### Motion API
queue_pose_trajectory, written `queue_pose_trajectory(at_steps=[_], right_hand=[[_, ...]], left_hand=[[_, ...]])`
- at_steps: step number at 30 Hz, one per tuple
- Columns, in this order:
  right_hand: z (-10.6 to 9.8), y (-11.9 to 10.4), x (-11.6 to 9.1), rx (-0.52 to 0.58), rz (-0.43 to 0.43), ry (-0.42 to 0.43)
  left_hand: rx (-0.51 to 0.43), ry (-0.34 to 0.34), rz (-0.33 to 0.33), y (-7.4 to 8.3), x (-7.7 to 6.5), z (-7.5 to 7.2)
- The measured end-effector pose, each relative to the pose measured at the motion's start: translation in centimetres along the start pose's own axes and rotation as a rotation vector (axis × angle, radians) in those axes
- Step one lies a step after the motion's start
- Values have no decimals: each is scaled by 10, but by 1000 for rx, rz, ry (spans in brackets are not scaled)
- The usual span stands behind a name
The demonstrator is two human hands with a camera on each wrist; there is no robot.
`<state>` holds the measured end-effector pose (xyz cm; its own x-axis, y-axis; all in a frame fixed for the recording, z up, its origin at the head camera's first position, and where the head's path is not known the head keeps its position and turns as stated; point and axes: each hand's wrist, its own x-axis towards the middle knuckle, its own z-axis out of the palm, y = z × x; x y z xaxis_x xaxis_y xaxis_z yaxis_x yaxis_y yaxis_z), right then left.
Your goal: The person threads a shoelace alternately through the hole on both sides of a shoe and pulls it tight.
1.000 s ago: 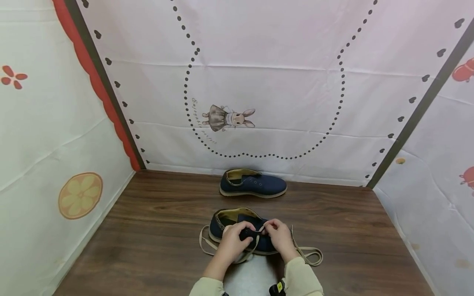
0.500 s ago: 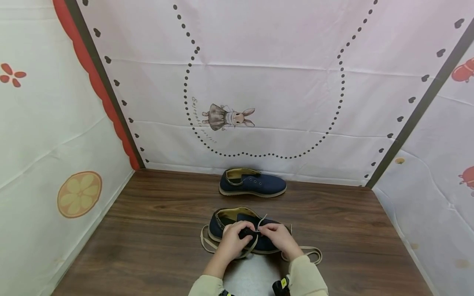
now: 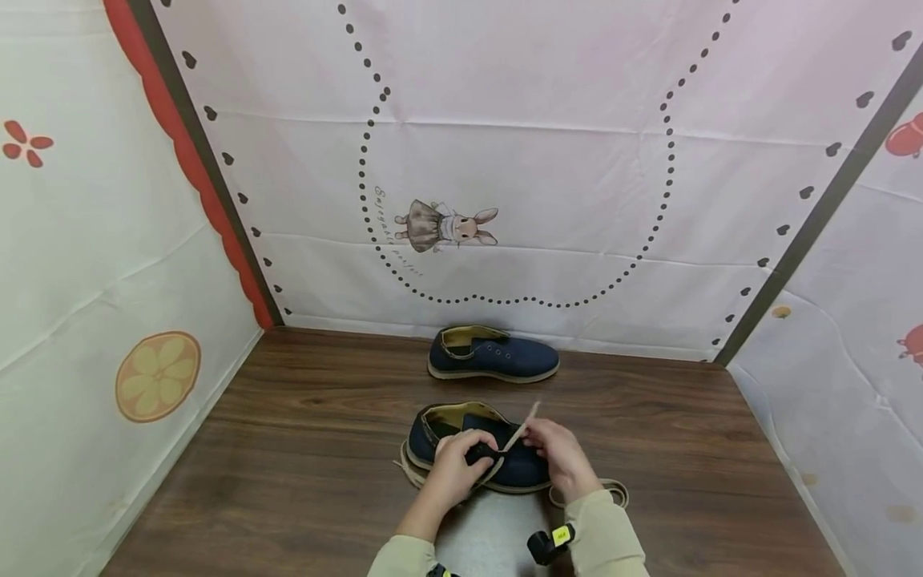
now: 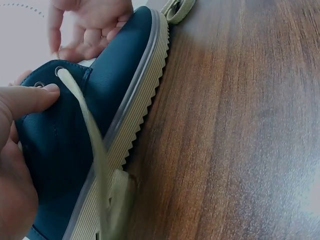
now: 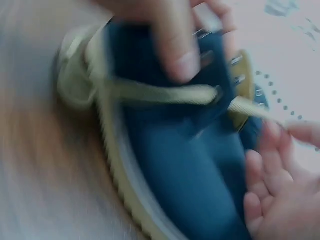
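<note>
A dark blue shoe point(image 3: 529, 471) with a beige sole lies in front of me, toe to the right. My left hand point(image 3: 454, 473) grips its near eyelet flap. In the left wrist view the thumb point(image 4: 37, 100) presses the flap's outer side by the eyelets, with fingers behind it. A beige shoelace point(image 5: 165, 94) passes through the front eyelet of that flap. My right hand point(image 3: 564, 458) pinches the lace's end portion between thumb and index finger, holding it taut up and to the right. The right wrist view is blurred in places.
A matching blue shoe point(image 3: 522, 358) without a visible lace stands farther back by the white printed cloth wall point(image 3: 577, 200). Another coiled lace point(image 3: 613, 490) lies to the right on the brown wood-grain surface point(image 3: 310, 457).
My right hand has pinched the lace tip at the eyelet and drawn it up and right, lengthening the pulled-through part. The loop at the left has shrunk. My left hand stays put.
</note>
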<state>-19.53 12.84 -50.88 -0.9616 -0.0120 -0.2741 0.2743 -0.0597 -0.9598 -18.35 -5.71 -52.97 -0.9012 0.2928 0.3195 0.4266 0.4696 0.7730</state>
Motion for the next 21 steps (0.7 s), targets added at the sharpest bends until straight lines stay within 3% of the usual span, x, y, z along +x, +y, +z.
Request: queue_pose_trajectory(at_steps=[2,3,4,9,12,15,19,21], right_hand=[[0,1,1,93,-4,60],[1,2,1,78,-6,63],[1,2,1,23,-8,51],[1,3,-2,-459,-79,-99],[0,2,-3,-551,-117,-157],[-1,3,-2,-437,-96,-150],[-3,5,-1,18,-29,-27],[-2,6,0,146,-37,35]], left_hand=[[-3,3,0,0,0,0],[-6,3,1,0,0,0],[-10,-1,-7,0,0,0],[-21,-18,-29,0,-1,-2],[-14,-15,-28,0,-1,-1],[-19,-13,-23,-1,-1,-1],[-44,-27,-36,-1,-1,-1],[-51,-31,-41,-1,-1,-2]])
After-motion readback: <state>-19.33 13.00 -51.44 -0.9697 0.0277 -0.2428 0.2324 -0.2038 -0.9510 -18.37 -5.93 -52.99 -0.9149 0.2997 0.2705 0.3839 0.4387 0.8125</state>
